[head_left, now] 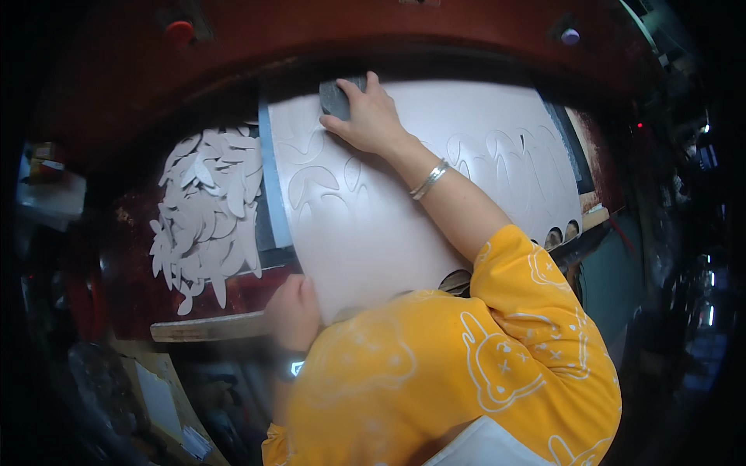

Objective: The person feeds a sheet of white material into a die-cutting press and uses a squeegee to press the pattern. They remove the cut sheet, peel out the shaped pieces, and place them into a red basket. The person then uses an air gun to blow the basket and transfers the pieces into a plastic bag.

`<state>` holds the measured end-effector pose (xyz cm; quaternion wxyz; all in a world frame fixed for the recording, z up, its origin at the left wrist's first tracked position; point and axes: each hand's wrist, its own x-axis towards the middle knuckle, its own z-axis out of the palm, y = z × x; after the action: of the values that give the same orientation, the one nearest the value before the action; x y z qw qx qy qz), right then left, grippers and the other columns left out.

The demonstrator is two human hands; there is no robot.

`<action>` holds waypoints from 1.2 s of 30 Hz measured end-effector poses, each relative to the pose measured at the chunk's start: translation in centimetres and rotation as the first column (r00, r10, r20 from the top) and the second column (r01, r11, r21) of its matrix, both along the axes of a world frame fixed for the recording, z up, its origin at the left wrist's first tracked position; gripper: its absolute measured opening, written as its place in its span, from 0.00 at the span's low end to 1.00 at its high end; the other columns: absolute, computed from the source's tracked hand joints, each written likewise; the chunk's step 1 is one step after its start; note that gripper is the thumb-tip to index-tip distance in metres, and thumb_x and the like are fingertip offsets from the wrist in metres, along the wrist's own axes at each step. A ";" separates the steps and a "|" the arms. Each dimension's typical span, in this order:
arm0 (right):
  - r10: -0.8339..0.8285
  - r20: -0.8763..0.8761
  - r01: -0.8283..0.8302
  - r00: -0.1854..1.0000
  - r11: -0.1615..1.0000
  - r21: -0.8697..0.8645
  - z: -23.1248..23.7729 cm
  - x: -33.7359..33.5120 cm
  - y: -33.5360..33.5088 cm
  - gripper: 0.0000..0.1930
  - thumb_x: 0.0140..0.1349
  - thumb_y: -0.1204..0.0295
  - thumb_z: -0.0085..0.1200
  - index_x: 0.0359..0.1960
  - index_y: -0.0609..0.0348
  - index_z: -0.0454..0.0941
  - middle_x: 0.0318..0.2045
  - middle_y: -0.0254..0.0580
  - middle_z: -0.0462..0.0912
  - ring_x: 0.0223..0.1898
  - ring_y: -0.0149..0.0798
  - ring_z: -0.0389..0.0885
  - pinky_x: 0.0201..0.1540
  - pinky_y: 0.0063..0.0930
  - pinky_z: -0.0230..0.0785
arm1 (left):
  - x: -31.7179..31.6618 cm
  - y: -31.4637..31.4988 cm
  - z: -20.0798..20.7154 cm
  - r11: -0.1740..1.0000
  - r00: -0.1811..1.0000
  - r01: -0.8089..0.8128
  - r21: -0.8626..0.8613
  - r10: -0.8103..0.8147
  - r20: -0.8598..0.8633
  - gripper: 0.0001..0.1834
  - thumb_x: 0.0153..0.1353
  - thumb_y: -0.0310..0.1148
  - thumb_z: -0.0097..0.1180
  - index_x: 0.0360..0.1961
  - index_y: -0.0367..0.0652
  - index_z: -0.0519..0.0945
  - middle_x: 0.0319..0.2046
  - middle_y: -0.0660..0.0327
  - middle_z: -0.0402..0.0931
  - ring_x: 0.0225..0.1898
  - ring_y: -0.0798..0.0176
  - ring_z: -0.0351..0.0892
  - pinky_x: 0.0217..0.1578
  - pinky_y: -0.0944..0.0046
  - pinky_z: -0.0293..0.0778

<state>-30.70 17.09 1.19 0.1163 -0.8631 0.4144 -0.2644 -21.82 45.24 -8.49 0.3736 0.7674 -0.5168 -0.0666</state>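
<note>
A large pale sheet [373,241] lies across the work surface, its upper part marked with curved, leaf-like cut outlines and its near edge coming up to my body. At the far left part of the sheet, my right hand [369,116] is closed on a dark grey block [333,99], thumb and fingers at its sides. The block's underside is hidden. My left hand [294,311] is at the sheet's near left edge, smeared by motion. It looks curled, but its fingers do not show clearly, nor whether they grip the sheet.
Left of the sheet lies a heap of pale curved cut pieces [206,206]. A dark red machine beam [373,35] with a red knob [179,33] and a pale purple knob [570,36] spans the far side. A wooden strip [206,328] edges the near left.
</note>
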 end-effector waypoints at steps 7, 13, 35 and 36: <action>0.016 0.326 -0.095 0.945 0.969 0.229 1.2 -4.0 0.9 0.32 0.44 0.64 0.60 0.54 0.61 0.74 0.54 0.64 0.69 0.53 0.55 0.72 0.58 0.36 0.62 | -0.9 1.9 -0.4 0.992 0.994 0.105 -0.066 -0.106 -0.016 0.10 0.63 0.33 0.48 0.30 0.38 0.74 0.22 0.46 0.72 0.25 0.41 0.73 0.25 0.54 0.68; -0.058 0.584 -0.305 0.810 0.808 0.504 1.5 -16.8 0.4 0.27 0.53 0.64 0.53 0.56 0.59 0.72 0.48 0.50 0.75 0.43 0.36 0.75 0.42 0.23 0.74 | -1.1 2.0 0.7 0.994 1.000 -0.021 -0.104 0.019 -0.015 0.07 0.59 0.30 0.52 0.35 0.38 0.77 0.25 0.49 0.75 0.27 0.47 0.76 0.29 0.58 0.71; -0.623 -0.002 0.622 0.782 0.779 0.080 -9.6 -68.6 -9.5 0.20 0.53 0.69 0.57 0.50 0.52 0.79 0.45 0.46 0.82 0.45 0.36 0.79 0.48 0.27 0.69 | -7.6 11.3 -2.8 0.755 0.809 -0.586 -0.296 0.521 -0.273 0.16 0.63 0.27 0.51 0.52 0.37 0.71 0.45 0.59 0.74 0.45 0.68 0.72 0.47 0.70 0.68; -0.602 -0.027 0.602 0.798 0.798 0.030 -9.0 -68.4 -9.2 0.20 0.52 0.70 0.56 0.50 0.52 0.79 0.45 0.46 0.82 0.45 0.36 0.79 0.49 0.27 0.69 | -7.6 11.9 -2.6 0.755 0.817 -0.576 -0.313 0.523 -0.242 0.15 0.63 0.27 0.51 0.51 0.37 0.72 0.45 0.58 0.74 0.45 0.68 0.73 0.47 0.70 0.68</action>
<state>-99.10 7.85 -7.77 0.0389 -0.6867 0.6726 -0.2729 -29.38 57.10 -11.12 0.5501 0.7935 -0.2436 0.0921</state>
